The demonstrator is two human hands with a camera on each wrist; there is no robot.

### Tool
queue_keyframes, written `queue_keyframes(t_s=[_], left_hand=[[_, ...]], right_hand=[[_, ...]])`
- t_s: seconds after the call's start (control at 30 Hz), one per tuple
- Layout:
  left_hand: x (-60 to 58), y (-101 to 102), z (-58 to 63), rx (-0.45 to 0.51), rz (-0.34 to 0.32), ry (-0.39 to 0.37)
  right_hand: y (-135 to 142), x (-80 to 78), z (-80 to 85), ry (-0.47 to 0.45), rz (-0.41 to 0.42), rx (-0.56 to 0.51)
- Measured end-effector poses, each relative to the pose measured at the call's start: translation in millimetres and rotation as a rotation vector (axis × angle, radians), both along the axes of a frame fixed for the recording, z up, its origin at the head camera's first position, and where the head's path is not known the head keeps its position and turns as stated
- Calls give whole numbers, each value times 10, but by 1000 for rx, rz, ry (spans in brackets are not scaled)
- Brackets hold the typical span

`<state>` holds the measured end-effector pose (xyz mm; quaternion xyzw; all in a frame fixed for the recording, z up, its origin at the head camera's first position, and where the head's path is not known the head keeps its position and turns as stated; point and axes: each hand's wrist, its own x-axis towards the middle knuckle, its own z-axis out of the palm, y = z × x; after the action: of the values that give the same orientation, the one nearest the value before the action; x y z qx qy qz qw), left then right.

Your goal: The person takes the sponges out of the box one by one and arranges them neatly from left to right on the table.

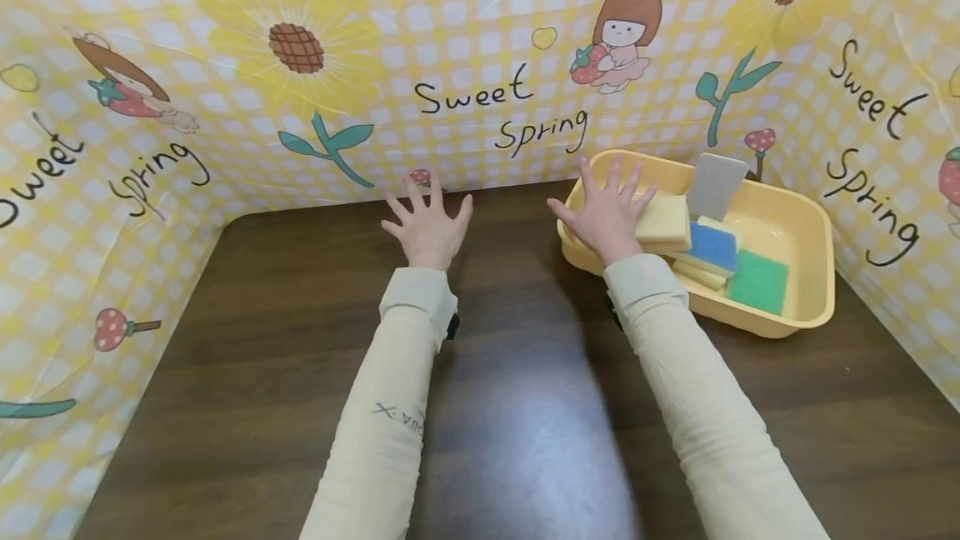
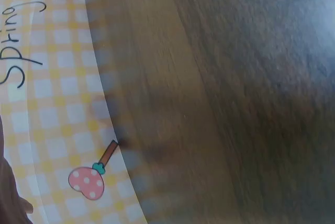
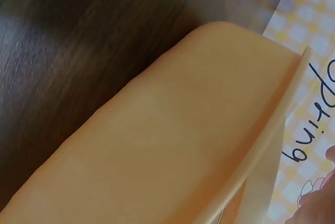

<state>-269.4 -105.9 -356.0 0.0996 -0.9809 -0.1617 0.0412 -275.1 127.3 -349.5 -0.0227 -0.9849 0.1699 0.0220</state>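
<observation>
My left hand [image 1: 432, 230] is held over the back of the dark wooden table [image 1: 300, 340], fingers spread and holding nothing. My right hand [image 1: 609, 215] has its fingers spread too and overlaps the left end of a yellow plastic basin [image 1: 813, 273] in the head view. Inside the basin are a pale yellow sponge [image 1: 663, 223] beside the right hand, a blue-topped sponge [image 1: 711, 248], a green scouring pad [image 1: 759, 282] and a grey flat piece [image 1: 716, 183] leaning on the back rim. In the right wrist view the basin's outer wall [image 3: 157, 130] fills the middle, with some fingers [image 3: 316, 203] at the edge.
A yellow checked cloth [image 1: 465, 48] with flowers and lettering stands round the back and sides of the table. The basin sits at the back right, close to the cloth. A bright reflection lies on the tabletop between the forearms.
</observation>
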Motion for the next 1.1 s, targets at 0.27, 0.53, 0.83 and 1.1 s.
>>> queue_keyframes(t_s=[0.27, 0.53, 0.83, 1.1], left_hand=[[-60, 259, -79, 0, -29, 103], [-68, 530, -121, -47, -60, 151], [-84, 854, -188, -29, -140, 127], [-98, 1142, -253, -62, -191, 141]], right_hand=[[216, 39, 44, 84, -20, -11], [552, 162, 183, 276, -51, -56], [1103, 444, 404, 182, -96, 20], [1764, 670, 357, 174, -219, 63]])
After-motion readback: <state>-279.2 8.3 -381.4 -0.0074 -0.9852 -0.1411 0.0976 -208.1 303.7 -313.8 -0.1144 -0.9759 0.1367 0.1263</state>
